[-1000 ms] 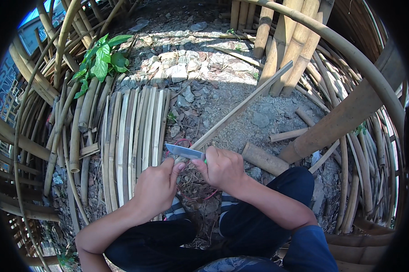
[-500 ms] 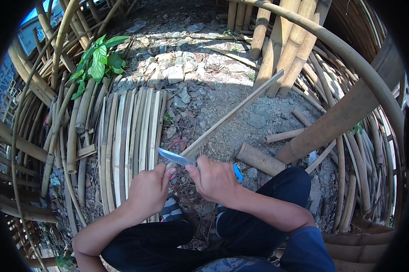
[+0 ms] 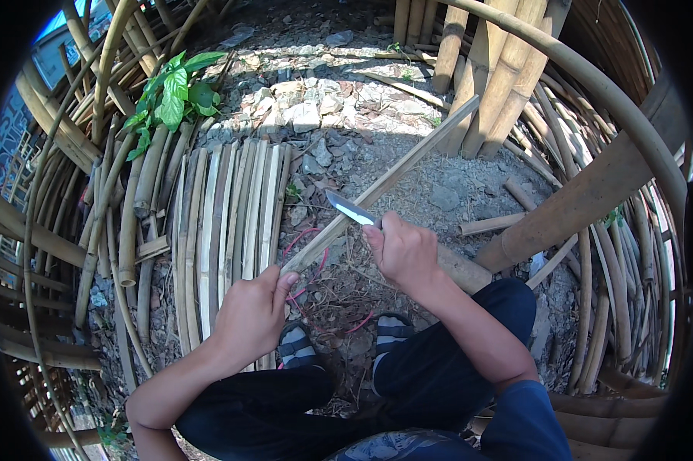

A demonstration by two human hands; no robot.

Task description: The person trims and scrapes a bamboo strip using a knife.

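My left hand (image 3: 250, 316) is closed round the near end of a long, flat bamboo strip (image 3: 408, 160), which slants away to the upper right. In my right hand (image 3: 405, 250) is a knife (image 3: 349, 207), its handle hidden by the fingers. The blade points to the upper left and lies at the strip, a little way beyond my left hand; I cannot tell whether it touches. Beside my left hand, a row of split bamboo strips (image 3: 235, 207) lies side by side on the ground.
Bamboo poles (image 3: 139, 184) and a leafy green plant (image 3: 174, 96) are at the left. A thick bamboo pole (image 3: 569, 196) leans at the right, near cut bamboo pieces (image 3: 491, 224). Pink string (image 3: 321, 265) lies on the littered ground between my sandals (image 3: 299, 346). Stones (image 3: 308, 111) lie farther off.
My right hand has moved the knife away from my left hand, up and to the right along the strip. My left hand keeps its hold on the strip's near end.
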